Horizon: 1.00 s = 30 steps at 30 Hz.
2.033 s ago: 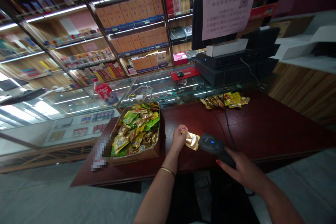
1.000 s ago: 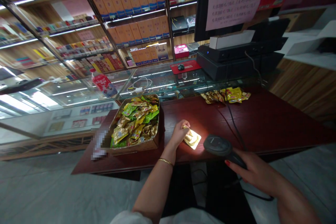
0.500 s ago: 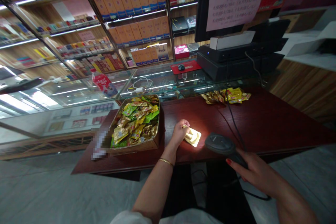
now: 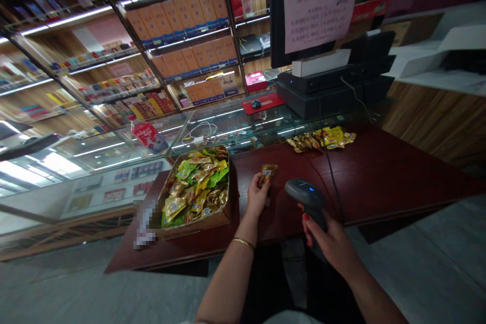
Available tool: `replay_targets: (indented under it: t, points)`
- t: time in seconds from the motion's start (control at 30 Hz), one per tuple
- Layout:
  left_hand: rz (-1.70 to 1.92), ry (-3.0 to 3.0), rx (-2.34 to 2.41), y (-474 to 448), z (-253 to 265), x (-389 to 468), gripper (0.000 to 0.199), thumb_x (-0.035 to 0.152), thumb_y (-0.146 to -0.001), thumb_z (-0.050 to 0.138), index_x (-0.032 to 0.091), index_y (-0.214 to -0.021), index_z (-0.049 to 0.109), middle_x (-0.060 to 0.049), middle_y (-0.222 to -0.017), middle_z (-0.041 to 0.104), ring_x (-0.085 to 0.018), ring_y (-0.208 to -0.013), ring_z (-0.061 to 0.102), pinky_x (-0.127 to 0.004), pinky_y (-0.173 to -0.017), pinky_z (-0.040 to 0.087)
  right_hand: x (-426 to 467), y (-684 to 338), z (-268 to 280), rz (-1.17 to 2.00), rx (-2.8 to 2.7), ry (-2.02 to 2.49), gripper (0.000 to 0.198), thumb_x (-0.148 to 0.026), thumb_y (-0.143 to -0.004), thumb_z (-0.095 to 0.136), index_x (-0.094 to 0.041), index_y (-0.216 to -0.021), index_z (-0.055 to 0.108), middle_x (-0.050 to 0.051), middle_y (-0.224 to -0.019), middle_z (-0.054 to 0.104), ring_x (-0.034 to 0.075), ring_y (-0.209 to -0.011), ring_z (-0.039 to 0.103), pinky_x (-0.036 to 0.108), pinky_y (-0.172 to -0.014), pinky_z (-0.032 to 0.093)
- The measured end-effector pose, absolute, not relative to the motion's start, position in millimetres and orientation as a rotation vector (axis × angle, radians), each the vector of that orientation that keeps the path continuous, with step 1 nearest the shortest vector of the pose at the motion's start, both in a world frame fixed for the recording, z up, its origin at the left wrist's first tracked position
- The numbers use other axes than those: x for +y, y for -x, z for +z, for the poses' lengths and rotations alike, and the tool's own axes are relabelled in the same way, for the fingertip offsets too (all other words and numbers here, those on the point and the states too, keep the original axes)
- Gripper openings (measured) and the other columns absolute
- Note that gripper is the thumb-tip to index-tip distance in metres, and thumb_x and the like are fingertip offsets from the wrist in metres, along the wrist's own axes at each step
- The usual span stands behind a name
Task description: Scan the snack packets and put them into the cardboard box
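Note:
My left hand (image 4: 258,193) is closed on a small gold snack packet (image 4: 269,172), held up above the dark red table with a white label facing me. My right hand (image 4: 327,235) grips the handle of a black barcode scanner (image 4: 307,193), which has a blue light on its top. The scanner's head points left, apart from the packet. Left of my left hand, a cardboard box (image 4: 211,224) holds a heap of gold, yellow and green snack packets (image 4: 197,177). More gold and yellow packets (image 4: 322,138) lie in a row at the table's back edge.
Behind the table (image 4: 395,172) runs a glass display counter (image 4: 235,129) with a red mouse pad (image 4: 269,103) and a red-labelled bottle (image 4: 147,134). A monitor with a paper sign (image 4: 321,10) stands on black equipment. The scanner's cable (image 4: 333,182) crosses the table.
The packet has been lifted and turned so its label shows. My right hand has moved left and raised the scanner more upright. The bright light on the packet is gone; a blue light shows.

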State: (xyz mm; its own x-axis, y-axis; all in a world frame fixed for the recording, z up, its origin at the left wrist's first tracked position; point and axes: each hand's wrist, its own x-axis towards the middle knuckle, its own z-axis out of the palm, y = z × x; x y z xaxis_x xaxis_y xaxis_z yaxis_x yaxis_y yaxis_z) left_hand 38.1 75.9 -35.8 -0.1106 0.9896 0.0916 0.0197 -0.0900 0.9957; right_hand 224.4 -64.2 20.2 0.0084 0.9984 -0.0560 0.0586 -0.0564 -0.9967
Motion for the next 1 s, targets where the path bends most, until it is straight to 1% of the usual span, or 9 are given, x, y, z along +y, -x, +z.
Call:
replay_targets:
  t: [0.1,0.2,0.33,0.4,0.5,0.57,0.73,0.93,1.0]
  points:
    - [1.361,-1.262,1.235,-41,-34,76,0.029,0.026,-0.082,0.071,0.020,-0.110,0.063,-0.005,-0.104,0.072,-0.019,-0.094,0.067,-0.031,-0.088,0.051,-62,-217,13,1.218,-1.228,1.290,0.045,-0.064,-0.091,0.057,-0.021,-0.106,0.060,-0.004,-0.063,0.058,0.015,-0.051,0.055,0.028,-0.054,0.046]
    - [1.345,-1.311,1.215,-44,-29,74,0.028,0.022,-0.079,0.072,0.019,-0.106,0.064,-0.005,-0.103,0.073,-0.020,-0.094,0.067,-0.032,-0.088,0.051,-55,-213,10,1.190,-1.250,1.287,0.048,-0.064,-0.092,0.054,-0.020,-0.110,0.060,-0.005,-0.060,0.056,0.015,-0.051,0.056,0.028,-0.054,0.046]
    - [1.322,-1.360,1.163,-46,-24,70,0.026,0.022,-0.080,0.069,0.019,-0.105,0.064,-0.006,-0.105,0.074,-0.021,-0.095,0.068,-0.031,-0.086,0.052,-43,-209,11,1.177,-1.291,1.277,0.048,-0.064,-0.093,0.052,-0.019,-0.108,0.061,-0.005,-0.059,0.056,0.015,-0.050,0.056,0.028,-0.053,0.046]
    - [1.330,-1.368,1.160,-48,-23,68,0.023,0.024,-0.081,0.068,0.019,-0.102,0.063,-0.005,-0.100,0.074,-0.019,-0.090,0.068,-0.029,-0.081,0.052,-38,-206,9,1.177,-1.295,1.267,0.047,-0.064,-0.093,0.053,-0.019,-0.108,0.061,-0.005,-0.060,0.056,0.015,-0.050,0.056,0.028,-0.053,0.046]
    - [1.375,-1.368,1.219,-48,-23,65,0.012,0.027,-0.081,0.067,0.019,-0.087,0.060,-0.001,-0.085,0.069,-0.016,-0.078,0.064,-0.024,-0.072,0.049,-34,-205,3,1.181,-1.278,1.265,0.047,-0.064,-0.093,0.055,-0.019,-0.108,0.061,-0.005,-0.061,0.056,0.015,-0.050,0.056,0.027,-0.053,0.046]
    - [1.415,-1.366,1.271,-47,-23,65,0.012,0.026,-0.080,0.067,0.020,-0.078,0.057,0.001,-0.079,0.065,-0.015,-0.078,0.060,-0.023,-0.071,0.046,-32,-205,-1,1.191,-1.254,1.268,0.050,-0.065,-0.091,0.055,-0.019,-0.109,0.061,-0.005,-0.061,0.056,0.015,-0.049,0.056,0.028,-0.052,0.046]
    - [1.462,-1.352,1.354,-45,-24,65,0.010,0.027,-0.078,0.066,0.021,-0.078,0.059,0.002,-0.077,0.061,-0.016,-0.075,0.057,-0.024,-0.071,0.045,-34,-207,-7,1.241,-1.185,1.279,0.055,-0.068,-0.088,0.058,-0.019,-0.113,0.060,-0.006,-0.062,0.056,0.015,-0.049,0.055,0.028,-0.051,0.045]
    - [1.507,-1.343,1.429,-42,-24,66,0.018,0.030,-0.079,0.070,0.022,-0.071,0.056,0.003,-0.070,0.056,-0.016,-0.071,0.054,-0.024,-0.068,0.043,-39,-207,-7,1.256,-1.212,1.283,0.044,-0.065,-0.090,0.058,-0.022,-0.098,0.058,-0.006,-0.062,0.056,0.014,-0.049,0.054,0.027,-0.051,0.043]
    - [1.521,-1.339,1.431,-42,-25,66,0.016,0.031,-0.080,0.070,0.021,-0.076,0.058,0.002,-0.073,0.060,-0.015,-0.070,0.056,-0.024,-0.068,0.044,-40,-206,-6,1.257,-1.235,1.274,0.041,-0.064,-0.090,0.058,-0.023,-0.091,0.056,-0.006,-0.061,0.056,0.013,-0.049,0.054,0.027,-0.051,0.043]
